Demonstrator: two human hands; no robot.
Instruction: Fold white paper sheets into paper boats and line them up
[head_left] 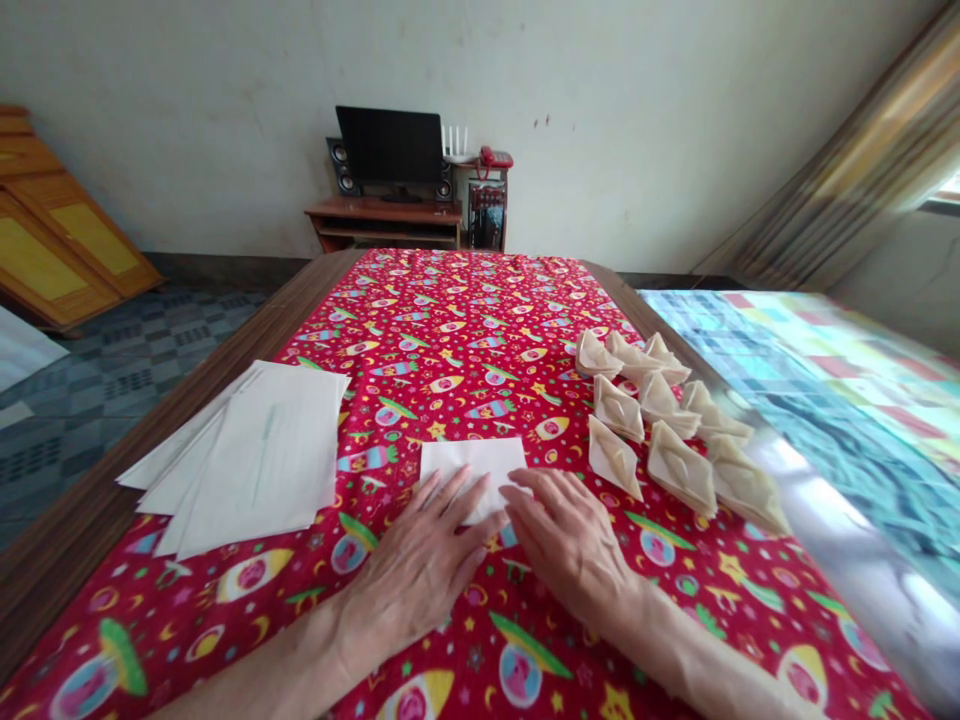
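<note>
A small white folded paper (469,457) lies flat on the red patterned cloth (450,370), in front of me. My left hand (427,550) rests on its near left part with the fingers spread. At its right edge, my right hand (566,535) touches the paper, fingers bent slightly and nothing gripped in them. The near part of the paper is hidden under both hands. To the left lies a fanned pile of white sheets (277,450). Several folded cream paper pieces (679,468) sit in rows to the right.
Brown table edges (97,530) border the cloth. Beyond the table's far end, a monitor (390,145) and a red telephone (495,157) stand against the wall. A bed with a checked cover (847,350) is at the right, a wooden cabinet (75,220) at the left.
</note>
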